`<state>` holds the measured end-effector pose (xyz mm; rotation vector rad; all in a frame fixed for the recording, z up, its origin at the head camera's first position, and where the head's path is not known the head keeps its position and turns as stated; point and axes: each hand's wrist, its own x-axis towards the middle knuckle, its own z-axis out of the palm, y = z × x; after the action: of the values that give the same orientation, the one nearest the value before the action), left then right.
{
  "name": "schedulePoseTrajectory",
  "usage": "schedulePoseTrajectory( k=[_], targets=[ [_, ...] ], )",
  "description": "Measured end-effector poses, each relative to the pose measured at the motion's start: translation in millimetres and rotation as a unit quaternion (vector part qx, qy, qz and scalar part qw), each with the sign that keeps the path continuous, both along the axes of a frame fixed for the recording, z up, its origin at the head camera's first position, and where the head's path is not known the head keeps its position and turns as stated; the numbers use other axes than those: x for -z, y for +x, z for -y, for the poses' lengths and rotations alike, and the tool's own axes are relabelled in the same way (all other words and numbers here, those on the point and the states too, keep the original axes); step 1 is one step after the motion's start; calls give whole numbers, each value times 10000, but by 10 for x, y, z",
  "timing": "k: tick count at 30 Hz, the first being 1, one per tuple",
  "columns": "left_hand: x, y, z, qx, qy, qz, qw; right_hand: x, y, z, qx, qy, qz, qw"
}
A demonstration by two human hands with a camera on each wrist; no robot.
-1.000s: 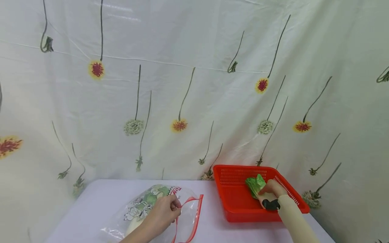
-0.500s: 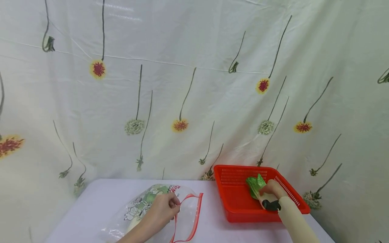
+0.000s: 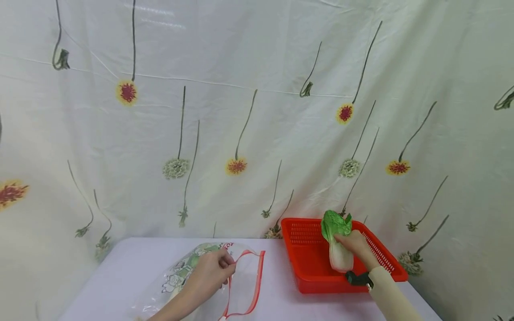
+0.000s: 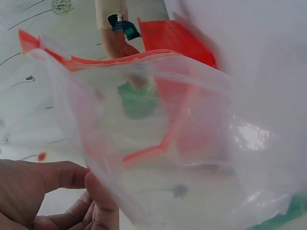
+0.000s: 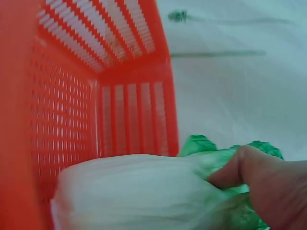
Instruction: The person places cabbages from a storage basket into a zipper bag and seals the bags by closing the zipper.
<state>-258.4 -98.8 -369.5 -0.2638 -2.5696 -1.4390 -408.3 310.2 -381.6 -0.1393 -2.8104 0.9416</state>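
My left hand (image 3: 213, 273) pinches the opening edge of a clear plastic bag (image 3: 179, 273) with red trim and a green cartoon print. In the left wrist view, thumb and forefinger (image 4: 67, 175) hold the film while the bag's mouth (image 4: 129, 58) gapes. A pale shape shows faintly in the bag, partly behind the forearm. Over the red basket (image 3: 321, 286), my right hand (image 3: 356, 244) grips a napa cabbage (image 3: 340, 257) near its leafy end, leaves up and white base down. The right wrist view shows the thumb pressed on the cabbage (image 5: 129, 191); the other fingers are mostly hidden.
Both the bag and the basket rest on a white table (image 3: 136, 258), the basket at the right. Behind it hangs a pale curtain (image 3: 217, 129) printed with flowers. A dark band (image 3: 357, 279) circles the right wrist.
My right hand has raised the cabbage from lying low in the basket to a more upright pose, its leaves now above the back rim. The left hand keeps its pinch and has shifted slightly.
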Motion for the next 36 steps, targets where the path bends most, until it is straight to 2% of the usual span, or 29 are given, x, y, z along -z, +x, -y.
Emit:
schedulePoseTrajectory(
  k=[4, 8, 11, 15, 18, 23, 29, 32, 36],
  targets=[
    [-12, -9, 20, -78, 41, 2, 10000, -68, 76, 216, 190, -534, -435, 9974],
    [-29, -13, 36, -129, 40, 25, 9999, -208, 245, 476, 315, -1086, -721, 9910],
    [-49, -21, 46, -170, 114, 21, 9998, -280, 386, 690, 246, -1503, -880, 9844],
    [-77, -43, 60, -236, 303, -51, 9992, -311, 579, 1003, -20, -2193, -1065, 9698],
    [-90, -53, 72, -250, 399, -112, 9988, -298, 739, 1261, -236, -2685, -1277, 9545],
    [-102, -62, 83, -337, 509, -170, 9980, -191, 995, 1678, -543, -3217, -1482, 9336],
    [-111, -72, 86, -491, 666, -213, 9963, 21, 1244, 2087, -1097, -3395, -1280, 9254],
    [-116, -71, 91, -488, 804, -220, 9953, 153, 1303, 2251, -1432, -3501, -1265, 9170],
    [-105, -66, 104, -423, 930, -261, 9944, 315, 1352, 2376, -1953, -3408, -955, 9147]
  ],
)
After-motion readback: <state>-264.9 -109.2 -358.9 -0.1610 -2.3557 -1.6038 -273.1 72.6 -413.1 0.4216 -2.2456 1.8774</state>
